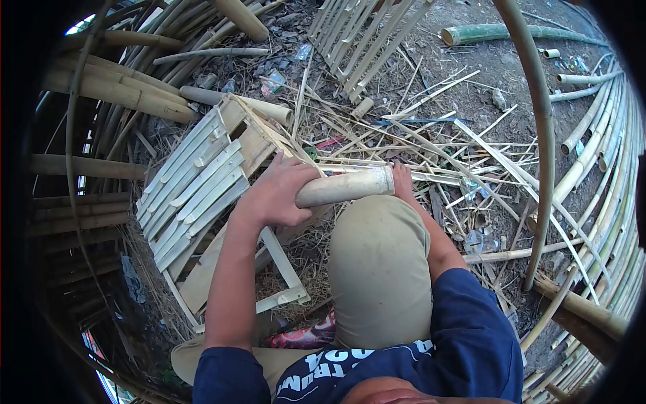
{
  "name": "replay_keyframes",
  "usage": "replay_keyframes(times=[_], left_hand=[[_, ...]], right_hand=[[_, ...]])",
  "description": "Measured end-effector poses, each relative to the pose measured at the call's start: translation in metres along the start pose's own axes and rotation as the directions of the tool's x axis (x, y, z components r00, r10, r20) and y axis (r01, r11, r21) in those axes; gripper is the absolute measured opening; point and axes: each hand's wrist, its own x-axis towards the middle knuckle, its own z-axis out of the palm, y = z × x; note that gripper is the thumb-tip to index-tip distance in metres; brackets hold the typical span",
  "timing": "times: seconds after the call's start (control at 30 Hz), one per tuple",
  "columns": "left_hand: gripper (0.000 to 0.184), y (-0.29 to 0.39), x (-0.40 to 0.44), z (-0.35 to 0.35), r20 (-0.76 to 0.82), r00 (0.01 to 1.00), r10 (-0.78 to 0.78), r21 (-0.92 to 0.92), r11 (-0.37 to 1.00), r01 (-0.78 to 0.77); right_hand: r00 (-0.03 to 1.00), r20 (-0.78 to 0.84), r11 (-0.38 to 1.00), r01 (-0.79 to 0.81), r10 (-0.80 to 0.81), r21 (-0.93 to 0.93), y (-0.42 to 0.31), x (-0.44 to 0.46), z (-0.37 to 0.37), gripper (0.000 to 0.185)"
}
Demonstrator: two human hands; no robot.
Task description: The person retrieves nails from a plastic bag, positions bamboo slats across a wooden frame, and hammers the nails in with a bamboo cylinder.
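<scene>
left fingers [301, 173]: curled round bamboo tube [346, 187] | right fingers [400, 171]: at its other end, can't tell closure | slatted frame [202, 176]: near left fingers

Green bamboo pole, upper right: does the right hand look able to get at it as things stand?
Probably not: the right hand is at the pale bamboo tube's end; the pole lies well beyond scattered strips.

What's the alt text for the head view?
A person's left hand grips a short bamboo piece by a bent knee, the right hand at its other end. A slatted wooden frame sits left; bamboo strips litter the ground ahead.
</scene>
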Motion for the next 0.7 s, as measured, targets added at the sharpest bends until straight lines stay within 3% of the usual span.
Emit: replay_keyframes(times=[0.1,0.23,0.33,0.37,0.47,0.53,0.6,0.67,0.7], left_hand=[[0.058,-0.001,0.000,0.005,0.003,1.000,-0.031,-0.009,0.999,0.031],[0.062,-0.007,-0.013,0.018,-0.068,0.984,-0.163,-0.177,0.973,0.149],[0.064,-0.002,-0.025,0.024,-0.225,0.962,-0.154,-0.157,0.980,0.121],[0.063,0.000,-0.030,0.023,-0.213,0.965,-0.152,-0.099,0.986,0.133],[0.061,0.003,-0.048,0.013,-0.269,0.948,-0.168,-0.193,0.974,0.118],[0.056,0.012,-0.071,-0.007,-0.283,0.944,-0.168,-0.128,0.982,0.137],[0.051,0.023,-0.099,-0.029,-0.292,0.935,-0.203,-0.034,0.979,0.202],[0.052,0.027,-0.129,-0.044,-0.295,0.923,-0.247,-0.008,0.967,0.256],[0.052,0.029,-0.148,-0.049,-0.302,0.913,-0.276,-0.021,0.959,0.283]], right_hand=[[0.999,0.042,0.999,-0.025,0.026,-0.025,-0.004,-0.003,0.003,0.013],[0.987,0.151,0.995,-0.049,0.063,-0.092,-0.007,-0.013,-0.003,0.016],[0.964,0.241,0.992,-0.121,0.112,0.022,0.000,-0.012,-0.025,0.018],[0.923,0.349,0.957,-0.231,0.159,0.177,0.005,-0.009,-0.034,0.032],[0.803,0.586,0.747,-0.456,0.110,0.484,0.030,-0.001,-0.050,0.052],[0.727,0.674,0.643,-0.578,0.128,0.502,0.014,0.016,-0.117,0.063],[0.846,0.533,0.456,-0.472,-0.006,0.755,0.017,0.023,-0.129,0.066],[0.803,0.595,0.635,-0.481,0.043,0.604,-0.006,0.042,-0.205,0.071],[0.829,0.556,0.714,-0.421,0.053,0.559,-0.017,0.051,-0.238,0.070]])
